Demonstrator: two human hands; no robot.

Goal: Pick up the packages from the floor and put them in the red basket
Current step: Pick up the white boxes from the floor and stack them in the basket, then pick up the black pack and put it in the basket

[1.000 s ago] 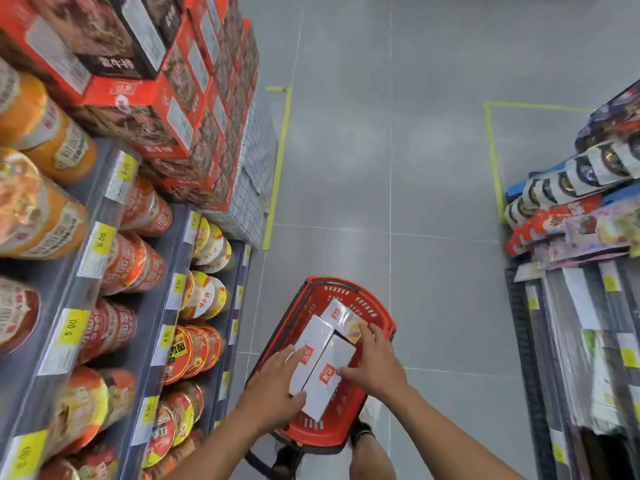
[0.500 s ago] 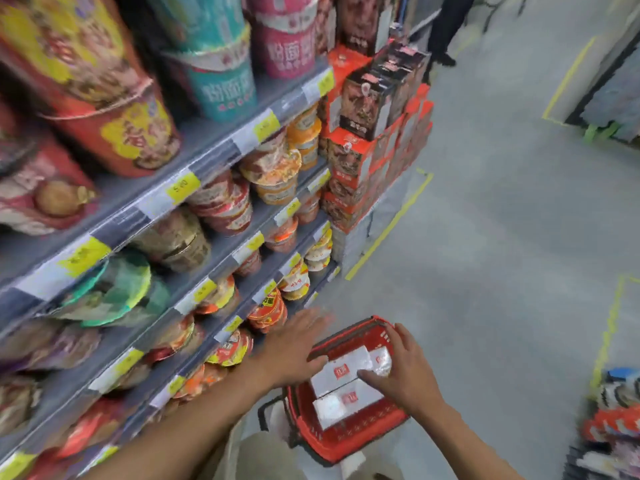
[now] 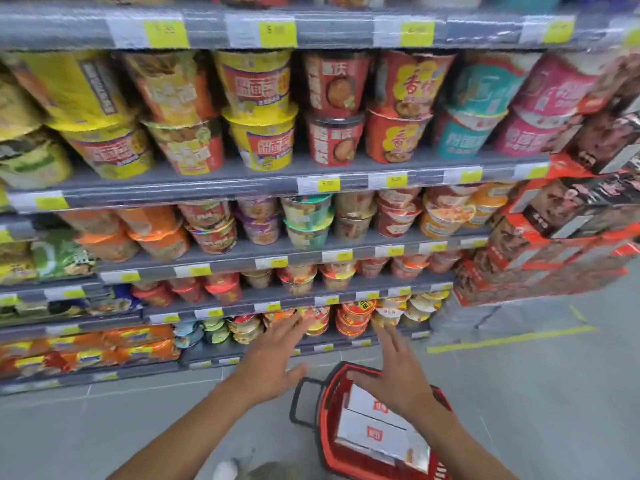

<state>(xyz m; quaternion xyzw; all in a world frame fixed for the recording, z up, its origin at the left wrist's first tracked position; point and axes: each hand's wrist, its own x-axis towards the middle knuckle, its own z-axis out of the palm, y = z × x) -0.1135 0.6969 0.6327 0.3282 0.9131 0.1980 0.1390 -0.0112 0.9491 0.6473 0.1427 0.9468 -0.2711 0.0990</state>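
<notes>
Placing step looks finished or nearly so, judging by the layout: two white packages [image 3: 379, 429] with red logos are lying flat inside the red basket [image 3: 329, 410], which is sitting on the floor [image 3: 536, 393] at about 5 o'clock in the view, black handle folded toward 9 o'clock. No further packages are showing on the visible floor, so the next move probably calls for scanning around for leftovers, or gripping the handle if nothing remains. The frame is blurring, so fine detail is uncertain.

Left hand [image 3: 273, 358] is hovering at 6 o'clock, palm down, fingers spread wide, holding nothing, just left of the basket and in front of the bottom shelf [image 3: 242, 356] of noodle cups [image 3: 353, 317]. Right hand [image 3: 398, 375] is also spreading wide and empty, hanging over the basket's far end above the upper package; whether it is touching the package is unclear.
</notes>
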